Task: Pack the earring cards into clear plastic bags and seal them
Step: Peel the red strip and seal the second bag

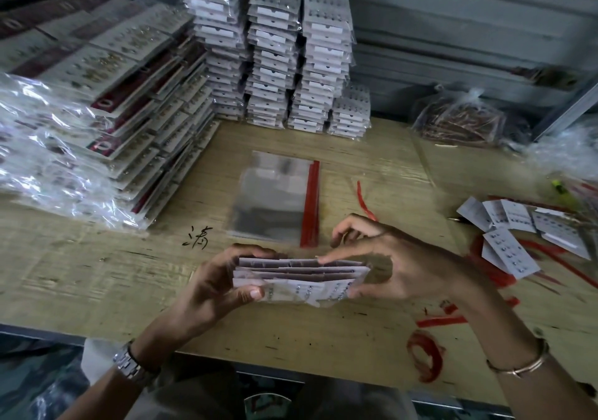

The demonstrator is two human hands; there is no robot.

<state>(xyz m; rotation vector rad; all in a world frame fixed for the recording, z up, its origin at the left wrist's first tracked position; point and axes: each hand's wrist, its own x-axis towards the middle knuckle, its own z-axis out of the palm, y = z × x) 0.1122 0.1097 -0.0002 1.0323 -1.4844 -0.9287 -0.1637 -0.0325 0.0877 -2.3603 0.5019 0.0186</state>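
Left hand (220, 285), right hand (404, 264), both gripping one earring card stack (297, 272), four bagged stacks (275, 54) behind

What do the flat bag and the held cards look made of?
Flat bag: thin clear plastic film with a grey sheen; the table shows through it. Held cards: probably matte white cardboard, judging by the stiff, straight edges.

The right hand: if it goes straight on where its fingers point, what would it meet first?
The stack of earring cards it already pinches; beyond that, probably the left hand gripping the other end.
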